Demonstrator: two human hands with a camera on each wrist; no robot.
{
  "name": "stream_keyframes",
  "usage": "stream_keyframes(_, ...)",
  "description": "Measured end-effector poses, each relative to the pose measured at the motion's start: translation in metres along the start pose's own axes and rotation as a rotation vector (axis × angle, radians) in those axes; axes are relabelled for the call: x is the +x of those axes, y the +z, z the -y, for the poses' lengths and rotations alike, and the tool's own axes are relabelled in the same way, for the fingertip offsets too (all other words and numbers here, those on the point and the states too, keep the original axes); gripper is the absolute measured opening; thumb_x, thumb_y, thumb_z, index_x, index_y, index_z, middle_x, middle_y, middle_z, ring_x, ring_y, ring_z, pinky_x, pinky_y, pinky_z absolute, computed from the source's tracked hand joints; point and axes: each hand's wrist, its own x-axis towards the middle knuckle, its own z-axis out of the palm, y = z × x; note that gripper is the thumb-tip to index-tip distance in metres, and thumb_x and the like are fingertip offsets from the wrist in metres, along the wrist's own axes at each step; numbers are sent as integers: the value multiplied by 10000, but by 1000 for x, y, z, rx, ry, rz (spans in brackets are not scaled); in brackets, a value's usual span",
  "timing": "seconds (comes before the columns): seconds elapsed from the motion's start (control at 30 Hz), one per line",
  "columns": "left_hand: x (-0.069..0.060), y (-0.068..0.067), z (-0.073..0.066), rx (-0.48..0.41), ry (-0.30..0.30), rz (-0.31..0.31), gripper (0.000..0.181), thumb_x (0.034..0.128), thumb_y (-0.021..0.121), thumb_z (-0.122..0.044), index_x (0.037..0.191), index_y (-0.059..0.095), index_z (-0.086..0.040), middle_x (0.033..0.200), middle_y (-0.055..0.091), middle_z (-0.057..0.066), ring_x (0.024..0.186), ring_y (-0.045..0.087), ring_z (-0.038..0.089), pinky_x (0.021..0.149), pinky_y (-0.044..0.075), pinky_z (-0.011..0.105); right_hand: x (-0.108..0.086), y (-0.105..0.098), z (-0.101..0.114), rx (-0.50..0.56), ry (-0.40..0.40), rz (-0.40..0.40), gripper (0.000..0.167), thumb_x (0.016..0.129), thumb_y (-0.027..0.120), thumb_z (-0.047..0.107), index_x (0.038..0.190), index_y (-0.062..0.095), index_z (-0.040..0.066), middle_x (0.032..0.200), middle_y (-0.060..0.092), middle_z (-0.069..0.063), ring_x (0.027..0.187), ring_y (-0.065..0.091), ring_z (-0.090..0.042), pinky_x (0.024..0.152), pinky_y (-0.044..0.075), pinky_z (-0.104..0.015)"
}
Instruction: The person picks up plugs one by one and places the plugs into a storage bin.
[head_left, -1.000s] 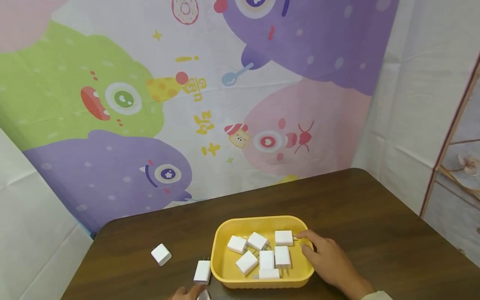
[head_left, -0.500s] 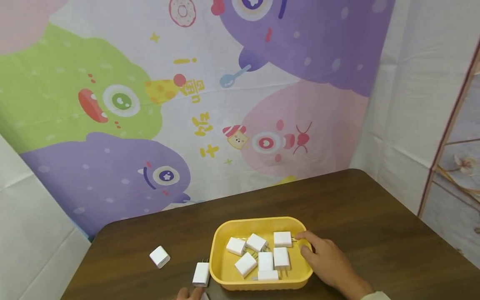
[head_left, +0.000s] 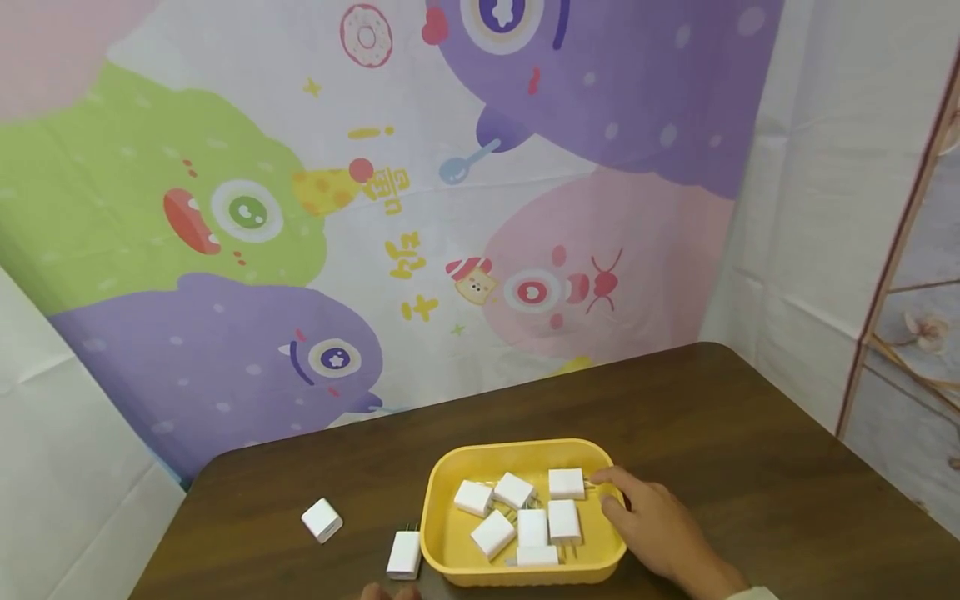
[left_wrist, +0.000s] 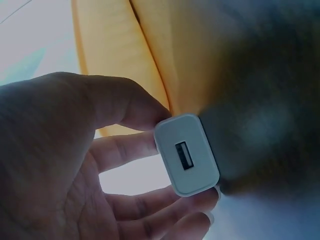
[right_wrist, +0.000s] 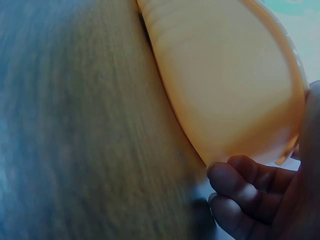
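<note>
Seven white plugs (head_left: 493, 534) lie at mixed angles inside the yellow tray (head_left: 487, 577), which stands on the dark wooden table (head_left: 675, 417). Left of it are two more: the near plug (head_left: 405, 556), just beside the tray wall with its prongs pointing away from the person, and the far plug (head_left: 322, 520), well apart from the tray.

One held plug (left_wrist: 196, 155) is in the left hand (left_wrist: 75, 150), pinched between thumb and fingers, its slotted end facing the wrist camera. The hand is closed only as far as the plug's width allows, and the tray wall shows behind it. Whether this plug touches the table, I cannot tell. From the head, only the tips of this hand show at the bottom edge.

The right hand (head_left: 660, 525) grips the tray's right side, thumb and index finger over the rim, other fingers curled low against the outer wall. Its index fingertip is by the prongs of the upper right plug (head_left: 566, 483); contact there is unclear.

Behind the table hangs a cartoon-printed cloth (head_left: 450, 367).
</note>
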Motion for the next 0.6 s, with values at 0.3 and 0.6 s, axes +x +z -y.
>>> stream_keyframes(0.3,-10,24,0,-57,-79,184,74,888,666,-485,923,624,-434,870,429,-218,712,341,63,521,243,275,-1,0,0,36,37,54,237,978,614,209,1190,671,299,606,423,77,521,366,-91,533,377,-294)
stream_keyframes(0.6,-6,17,-9,61,-16,-133,55,803,653,-380,796,605,-355,790,439,-173,688,324,38,553,195,225,-1,0,1,35,33,63,235,984,611,218,1198,670,294,616,455,85,527,382,-87,559,394,-292)
